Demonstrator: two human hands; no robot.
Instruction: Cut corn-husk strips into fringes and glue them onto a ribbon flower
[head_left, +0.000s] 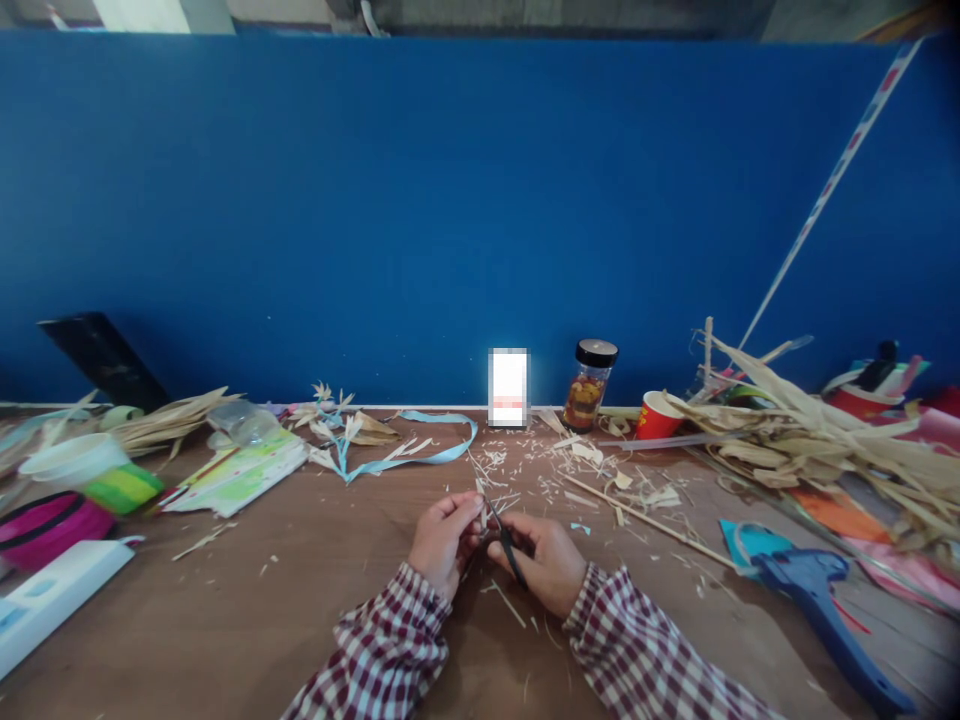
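Low over the middle of the table, my left hand (pixel 444 540) pinches a small pale strip of dried husk (pixel 483 512) between thumb and fingers. Close by on the right, my right hand (pixel 546 560) is closed round the dark handles of a pair of scissors (pixel 513 556). The scissor blades point up and left, right beside the strip; whether they touch it I cannot tell. Pale clippings (pixel 517 470) lie scattered on the brown table (pixel 300 620) around and beyond both hands.
At right lie a blue glue gun (pixel 832 610), a thin stick (pixel 652 522) and a husk heap (pixel 780 430). Behind stand a dark-lidded jar (pixel 589 385), a red paper cup (pixel 658 415) and a blurred-out bright screen (pixel 508 388). Blue ribbon (pixel 420 458) and a white power strip (pixel 60 595) lie left.
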